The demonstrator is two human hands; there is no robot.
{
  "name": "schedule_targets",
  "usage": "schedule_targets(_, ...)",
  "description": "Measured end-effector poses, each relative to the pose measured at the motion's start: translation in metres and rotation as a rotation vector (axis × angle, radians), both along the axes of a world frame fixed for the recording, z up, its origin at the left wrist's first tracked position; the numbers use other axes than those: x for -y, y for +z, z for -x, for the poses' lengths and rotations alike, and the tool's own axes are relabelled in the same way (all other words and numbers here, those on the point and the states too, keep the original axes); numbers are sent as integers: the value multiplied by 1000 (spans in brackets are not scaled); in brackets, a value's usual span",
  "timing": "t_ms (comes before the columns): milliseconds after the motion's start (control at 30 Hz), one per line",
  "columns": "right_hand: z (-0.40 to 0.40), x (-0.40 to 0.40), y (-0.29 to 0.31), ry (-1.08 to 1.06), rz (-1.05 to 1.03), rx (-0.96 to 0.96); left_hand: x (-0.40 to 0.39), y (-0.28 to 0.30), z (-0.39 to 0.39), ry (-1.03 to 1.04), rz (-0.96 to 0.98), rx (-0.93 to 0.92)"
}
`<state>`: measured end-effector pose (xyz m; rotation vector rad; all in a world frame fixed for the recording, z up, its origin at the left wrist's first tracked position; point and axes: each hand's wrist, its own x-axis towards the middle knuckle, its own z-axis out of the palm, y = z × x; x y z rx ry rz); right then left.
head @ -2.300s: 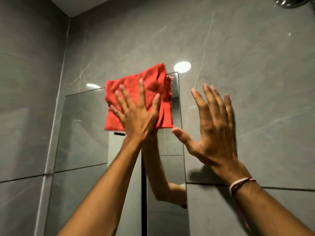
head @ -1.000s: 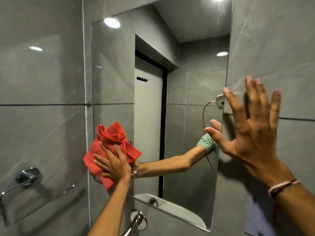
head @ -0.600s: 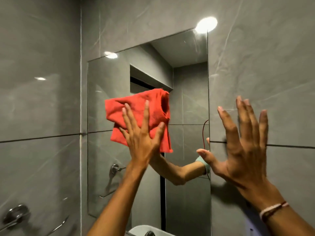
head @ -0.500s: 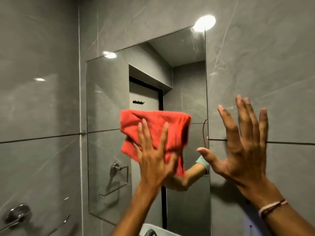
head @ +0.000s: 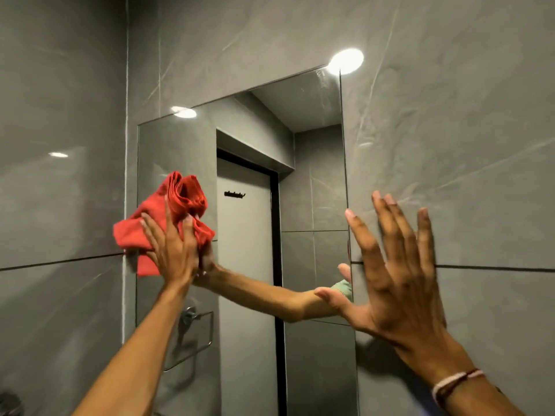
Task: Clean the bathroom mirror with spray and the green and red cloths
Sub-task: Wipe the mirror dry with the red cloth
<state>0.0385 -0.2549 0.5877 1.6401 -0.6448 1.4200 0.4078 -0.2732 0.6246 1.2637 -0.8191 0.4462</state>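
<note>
The mirror (head: 312, 181) is a tall frameless pane on the grey tiled wall. My left hand (head: 174, 250) presses the bunched red cloth (head: 180, 205) flat against the glass at the mirror's left edge, about mid-height. Part of the cloth overlaps the tile to the left. My right hand (head: 393, 274) rests open with fingers spread on the tile just right of the mirror's right edge, thumb near the glass. No spray bottle or green cloth shows outside the mirror; a pale green patch (head: 344, 288) appears in the reflection beside my thumb.
Grey tiled walls (head: 465, 130) surround the mirror, with a corner joint at the left. The glass reflects a white door with a black hook rail (head: 235, 194) and a chrome towel ring (head: 195, 328). A chrome fitting (head: 9, 403) sits at the bottom left.
My left hand has swept the red cloth from the mirror's middle to its left edge, and the cloth has bunched up. My right hand stays on the wall.
</note>
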Motion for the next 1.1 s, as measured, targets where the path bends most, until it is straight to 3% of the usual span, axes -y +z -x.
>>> schedule_targets(133,3,-1,0,58,-41,-72,-11,2,54,-33,36,191)
schedule_targets(233,5,-14,-3,212,-137,-66,-33,-18,114,-108,-60,346)
schedule_targets(367,0,-41,-10,558,-484,160,-62,-41,183,-353,-177,410)
schedule_targets(467,-7,-60,-5,697,-627,347,-84,-53,209,-565,-172,489)
schedule_targets(533,-9,-70,5,670,-663,429,-93,-52,210,-651,-111,424)
schedule_targets(700,-11,-77,42,542,-845,557,-102,-27,185,-422,93,287)
schedule_targets(867,-9,-76,52,584,-958,583,-100,-8,158,-424,-206,32)
schedule_targets(933,1,-81,51,655,-972,593,-106,-7,152,-543,-240,14)
schedule_targets(1100,44,-103,32,775,-1016,568,-146,-26,167,-1105,-280,7)
